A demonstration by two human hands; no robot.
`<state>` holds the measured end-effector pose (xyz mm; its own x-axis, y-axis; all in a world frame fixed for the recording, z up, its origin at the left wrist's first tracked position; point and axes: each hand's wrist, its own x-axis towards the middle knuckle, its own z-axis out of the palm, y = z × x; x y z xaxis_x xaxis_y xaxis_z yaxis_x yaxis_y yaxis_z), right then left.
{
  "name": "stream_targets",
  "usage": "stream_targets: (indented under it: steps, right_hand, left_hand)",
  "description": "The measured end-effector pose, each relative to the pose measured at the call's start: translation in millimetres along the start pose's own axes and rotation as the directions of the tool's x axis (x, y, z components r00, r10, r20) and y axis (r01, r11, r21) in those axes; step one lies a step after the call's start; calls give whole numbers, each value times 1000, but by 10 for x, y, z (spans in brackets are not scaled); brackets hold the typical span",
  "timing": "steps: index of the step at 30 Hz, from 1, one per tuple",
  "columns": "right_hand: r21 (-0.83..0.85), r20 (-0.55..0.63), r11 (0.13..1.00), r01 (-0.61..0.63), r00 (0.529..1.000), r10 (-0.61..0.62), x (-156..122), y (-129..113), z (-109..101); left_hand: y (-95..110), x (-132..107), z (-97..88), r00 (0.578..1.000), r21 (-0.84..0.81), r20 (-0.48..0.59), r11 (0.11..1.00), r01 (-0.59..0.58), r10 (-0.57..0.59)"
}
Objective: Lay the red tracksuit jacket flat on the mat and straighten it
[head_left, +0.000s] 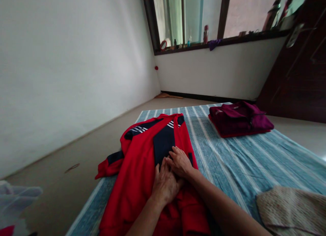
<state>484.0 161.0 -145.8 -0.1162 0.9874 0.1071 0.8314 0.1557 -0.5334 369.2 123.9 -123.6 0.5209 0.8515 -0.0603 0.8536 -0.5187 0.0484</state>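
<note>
A red garment (137,168) with navy panels and white stripes lies spread on the blue striped sheet (236,161). My left hand (164,185) rests flat on the red cloth, fingers stretched toward the navy panel. My right hand (179,161) lies beside it and partly over it, fingers flat and together on the navy panel. Neither hand grips anything. One sleeve hangs off the sheet's left edge onto the floor.
A folded maroon garment pile (239,119) sits at the sheet's far right. A beige knitted cloth (290,209) lies at the near right. White walls stand left and ahead, a dark door (300,69) right, and a windowsill (219,42) with small bottles.
</note>
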Motion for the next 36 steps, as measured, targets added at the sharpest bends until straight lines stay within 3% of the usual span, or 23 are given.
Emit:
stream_targets:
  steps: [18, 28, 32, 36]
  right_hand:
    - [27, -88, 999, 42, 995, -40, -27, -7, -41]
    - [17, -67, 1000, -2, 998, 3, -32, -48, -34]
    - [-16, -114, 999, -49, 992, 47, 328, -52, -133]
    - [-51, -178, 993, -107, 979, 97, 1042, 23, -246]
  left_hand:
    - [40, 13, -56, 999, 55, 33, 998, 30, -31]
    - [19, -2, -55, 998, 32, 51, 998, 45, -46]
    - [-28, -17, -1, 994, -10, 80, 998, 69, -68]
    - [-124, -13, 127, 993, -62, 80, 994, 89, -84]
